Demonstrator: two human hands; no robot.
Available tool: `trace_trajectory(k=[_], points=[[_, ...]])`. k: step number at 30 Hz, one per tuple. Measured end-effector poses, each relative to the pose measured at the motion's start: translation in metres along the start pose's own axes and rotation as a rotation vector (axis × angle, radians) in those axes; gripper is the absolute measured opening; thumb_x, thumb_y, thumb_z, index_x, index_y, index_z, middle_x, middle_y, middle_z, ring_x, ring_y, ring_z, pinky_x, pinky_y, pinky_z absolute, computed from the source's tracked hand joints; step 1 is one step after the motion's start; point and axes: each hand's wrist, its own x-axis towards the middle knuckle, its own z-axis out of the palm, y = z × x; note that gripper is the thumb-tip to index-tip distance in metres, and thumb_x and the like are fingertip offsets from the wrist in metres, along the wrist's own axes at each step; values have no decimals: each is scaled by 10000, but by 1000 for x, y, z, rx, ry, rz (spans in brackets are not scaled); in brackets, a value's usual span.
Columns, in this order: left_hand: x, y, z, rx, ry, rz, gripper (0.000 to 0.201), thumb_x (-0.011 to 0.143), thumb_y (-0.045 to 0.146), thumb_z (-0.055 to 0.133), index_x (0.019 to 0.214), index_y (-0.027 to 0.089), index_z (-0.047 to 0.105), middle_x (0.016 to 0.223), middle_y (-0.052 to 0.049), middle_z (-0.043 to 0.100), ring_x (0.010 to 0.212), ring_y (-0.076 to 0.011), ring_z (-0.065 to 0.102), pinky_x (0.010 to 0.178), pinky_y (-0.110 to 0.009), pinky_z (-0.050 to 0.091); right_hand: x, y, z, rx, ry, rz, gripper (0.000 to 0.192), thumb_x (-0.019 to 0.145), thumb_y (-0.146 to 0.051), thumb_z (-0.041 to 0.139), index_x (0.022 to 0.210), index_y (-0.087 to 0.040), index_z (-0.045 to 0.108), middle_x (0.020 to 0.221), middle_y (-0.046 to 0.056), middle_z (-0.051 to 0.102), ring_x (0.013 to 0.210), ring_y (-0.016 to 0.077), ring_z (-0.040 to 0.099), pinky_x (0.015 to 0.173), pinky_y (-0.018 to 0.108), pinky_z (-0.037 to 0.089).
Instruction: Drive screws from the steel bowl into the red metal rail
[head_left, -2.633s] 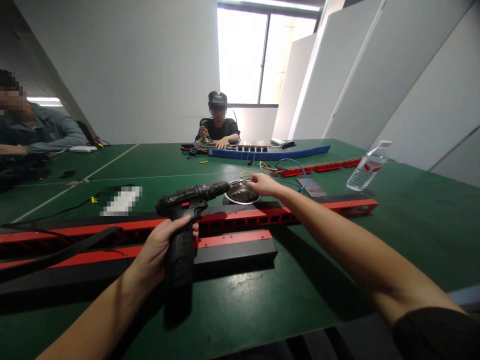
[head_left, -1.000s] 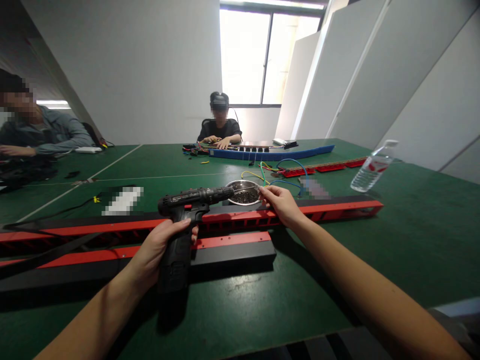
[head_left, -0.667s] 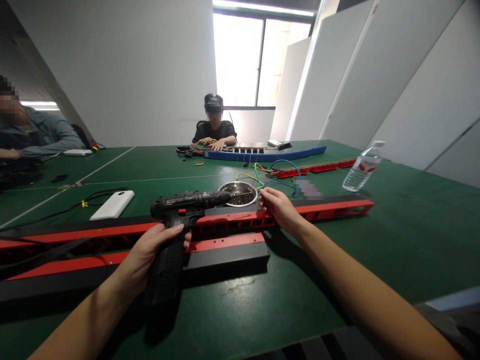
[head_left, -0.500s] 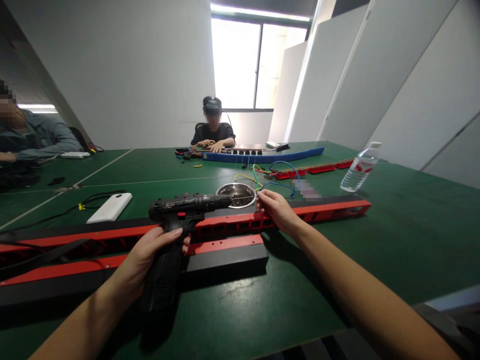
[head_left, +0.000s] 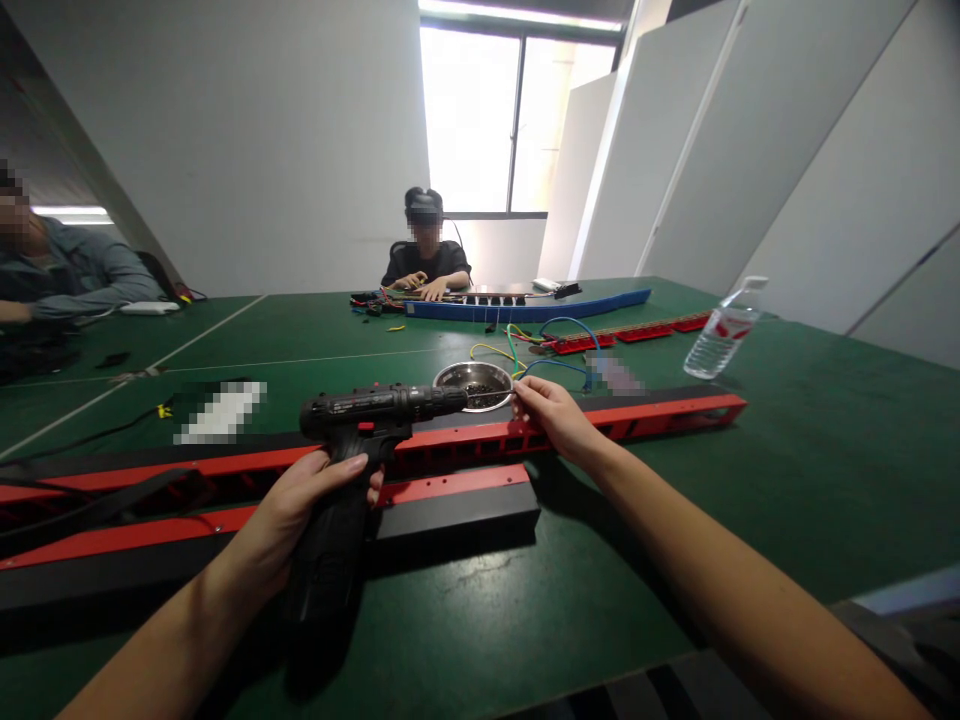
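At the near edge of the green worktop [head_left: 750,500], a black cordless drill [head_left: 352,450] is held by its pistol grip in the left hand [head_left: 300,505], fingers wrapped round the handle with the forefinger lying up by the trigger; the barrel points right, level, above the long red-and-black channel [head_left: 570,428]. The bit tip is met by the right hand [head_left: 551,412], whose fingers [head_left: 523,392] are pinched together at the tip; whether a screw is held between them cannot be told, being too small to resolve. Just beyond the tip, a steel bowl [head_left: 450,374] of small dark fasteners rests on the worktop, touching nothing visible. Judged handling: the drill is rigid and moderately heavy, weight probably low in the battery base, so the grip is the proper place to hold it, palm well round; the moulded handle should not slip. The fasteners are judged tiny, hard and easily dropped, best taken with fingertips only. A shorter red-and-black section [head_left: 450,498] lies nearer, parallel to the channel. Coloured wires [head_left: 559,335] and a plastic water bottle [head_left: 720,340] stand farther off; another person [head_left: 427,262] works at the far side.
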Motion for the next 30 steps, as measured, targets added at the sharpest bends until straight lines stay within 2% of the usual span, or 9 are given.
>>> trace_trajectory(k=[3, 9, 13, 18, 21, 25, 28, 30], points=[[-4, 2, 2, 28, 18, -9, 359, 652, 318, 903, 916, 159, 719, 755, -34, 743, 655, -155, 681, 602, -203, 557, 0, 0, 0, -20, -7, 0, 426, 841, -578, 710, 723, -199, 554, 647, -30, 541, 560, 106, 443, 546, 254, 356], [-3, 1, -2, 73, -16, -22, 200, 780, 342, 818, 877, 189, 734, 773, -20, 738, 711, -152, 673, 627, -196, 538, 0, 0, -2, -55, -27, -25, 418, 860, -579, 688, 736, -202, 555, 652, -34, 539, 561, 113, 477, 554, 260, 374], [-2, -1, -3, 48, -21, -31, 131, 809, 323, 796, 878, 227, 739, 787, 9, 735, 718, -144, 666, 652, -200, 533, 0, 2, -2, -77, -19, -45, 405, 864, -572, 683, 747, -201, 568, 660, -31, 552, 580, 117, 488, 575, 263, 381], [-4, 1, -3, 144, -59, 12, 140, 859, 370, 745, 850, 230, 738, 779, 9, 727, 729, -154, 656, 651, -211, 508, 1, -3, -3, -147, 21, -83, 403, 840, -579, 712, 768, -201, 594, 689, -17, 608, 613, 129, 527, 619, 280, 419], [-7, 19, -7, 344, -62, 111, 202, 867, 419, 727, 868, 217, 739, 819, -3, 739, 777, -187, 668, 685, -241, 509, -5, -15, -5, -236, 22, -139, 376, 872, -545, 699, 767, -195, 609, 686, -4, 637, 643, 142, 560, 666, 297, 445], [-13, 64, -11, 730, -116, 269, 254, 867, 429, 711, 967, 195, 726, 870, -22, 768, 883, -254, 691, 787, -298, 523, -32, -30, -2, -476, 1, -178, 303, 929, -468, 660, 817, -187, 670, 768, 24, 685, 695, 159, 597, 669, 304, 459], [-17, 94, -10, 984, -203, 377, 369, 857, 412, 722, 1131, 166, 715, 1122, -67, 776, 1061, -289, 673, 906, -325, 512, -63, -34, 4, -622, -78, -186, 253, 960, -417, 631, 877, -196, 724, 857, 40, 717, 761, 177, 637, 714, 321, 500], [-20, 107, -5, 1094, -293, 454, 468, 868, 409, 710, 1259, 154, 674, 1256, -83, 735, 1135, -288, 648, 976, -340, 491, -83, -33, 8, -656, -148, -213, 216, 970, -382, 626, 949, -213, 759, 978, 61, 738, 899, 202, 676, 831, 350, 532]])
